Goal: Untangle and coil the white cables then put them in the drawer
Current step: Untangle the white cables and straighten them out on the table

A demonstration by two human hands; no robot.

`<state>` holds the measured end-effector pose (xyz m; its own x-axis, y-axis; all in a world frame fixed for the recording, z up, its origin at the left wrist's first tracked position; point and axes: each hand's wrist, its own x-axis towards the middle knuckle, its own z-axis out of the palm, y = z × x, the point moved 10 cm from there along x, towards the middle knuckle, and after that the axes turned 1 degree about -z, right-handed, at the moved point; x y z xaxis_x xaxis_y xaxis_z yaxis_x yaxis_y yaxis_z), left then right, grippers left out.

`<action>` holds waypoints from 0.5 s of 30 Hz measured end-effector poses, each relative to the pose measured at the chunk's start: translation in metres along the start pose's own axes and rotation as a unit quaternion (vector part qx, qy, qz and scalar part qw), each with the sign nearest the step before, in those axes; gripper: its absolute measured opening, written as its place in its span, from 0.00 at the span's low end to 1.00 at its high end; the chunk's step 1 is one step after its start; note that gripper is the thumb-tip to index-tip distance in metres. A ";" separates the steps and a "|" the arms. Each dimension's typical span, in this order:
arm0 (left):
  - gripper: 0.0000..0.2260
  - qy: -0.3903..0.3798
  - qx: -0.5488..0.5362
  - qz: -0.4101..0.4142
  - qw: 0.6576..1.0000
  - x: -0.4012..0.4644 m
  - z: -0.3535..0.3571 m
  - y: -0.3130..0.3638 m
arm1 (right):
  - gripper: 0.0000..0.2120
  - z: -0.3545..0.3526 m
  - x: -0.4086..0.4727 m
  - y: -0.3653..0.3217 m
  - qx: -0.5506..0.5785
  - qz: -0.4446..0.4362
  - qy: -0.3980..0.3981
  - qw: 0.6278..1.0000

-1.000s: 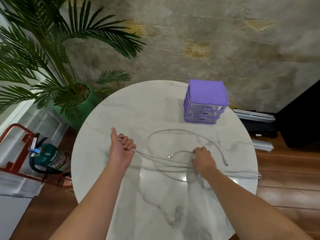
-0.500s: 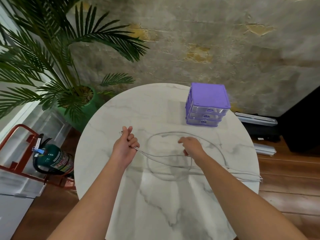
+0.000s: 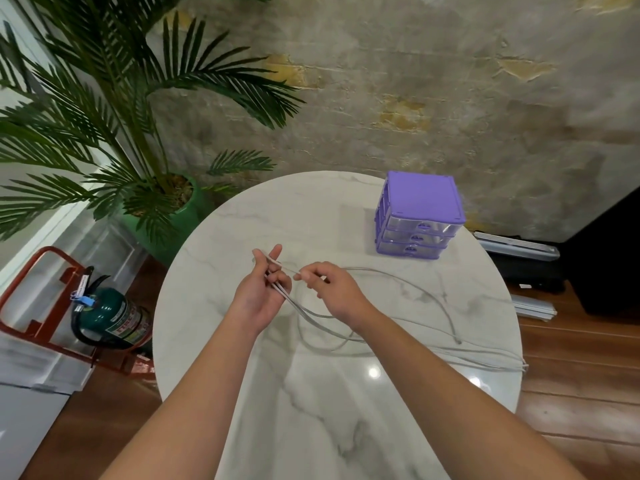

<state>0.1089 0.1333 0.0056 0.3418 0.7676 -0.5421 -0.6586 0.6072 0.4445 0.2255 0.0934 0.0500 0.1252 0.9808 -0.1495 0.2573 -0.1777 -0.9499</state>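
Observation:
White cables (image 3: 408, 282) lie in loose loops across the round marble table (image 3: 311, 410), trailing to its right edge. My left hand (image 3: 259, 292) is raised above the table with several cable strands running across its fingers. My right hand (image 3: 329, 289) is close beside it, pinching a strand that stretches to the left hand's fingertips. A purple drawer unit (image 3: 419, 213) with three clear drawers, all closed, stands at the back right of the table.
A potted palm (image 3: 114, 133) in a green pot stands left of the table. A green fire extinguisher (image 3: 107, 317) in a red stand sits on the floor at the left. Dark equipment (image 3: 530, 261) lies on the wooden floor to the right.
My right hand has moved left from the loops on the table up to my left hand, drawing a strand with it. My left hand has opened its fingers somewhat.

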 end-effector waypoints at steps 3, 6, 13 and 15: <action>0.18 0.012 0.007 0.004 1.000 0.001 -0.003 0.000 | 0.08 0.001 -0.002 0.004 -0.029 0.006 -0.014 0.999; 0.17 0.028 0.029 0.011 0.999 0.002 -0.005 0.000 | 0.09 0.001 -0.003 0.004 -0.056 0.007 -0.026 0.998; 0.16 0.026 0.057 0.026 0.998 0.001 0.003 -0.003 | 0.10 -0.007 0.001 0.014 -0.192 0.025 -0.041 0.980; 0.16 0.016 0.012 0.032 0.999 0.001 0.007 -0.002 | 0.15 -0.019 0.001 0.017 -0.248 0.055 -0.011 0.967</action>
<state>0.1155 0.1342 0.0096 0.2770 0.7988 -0.5340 -0.6626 0.5613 0.4959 0.2480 0.0903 0.0385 0.1595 0.9541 -0.2535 0.6722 -0.2931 -0.6799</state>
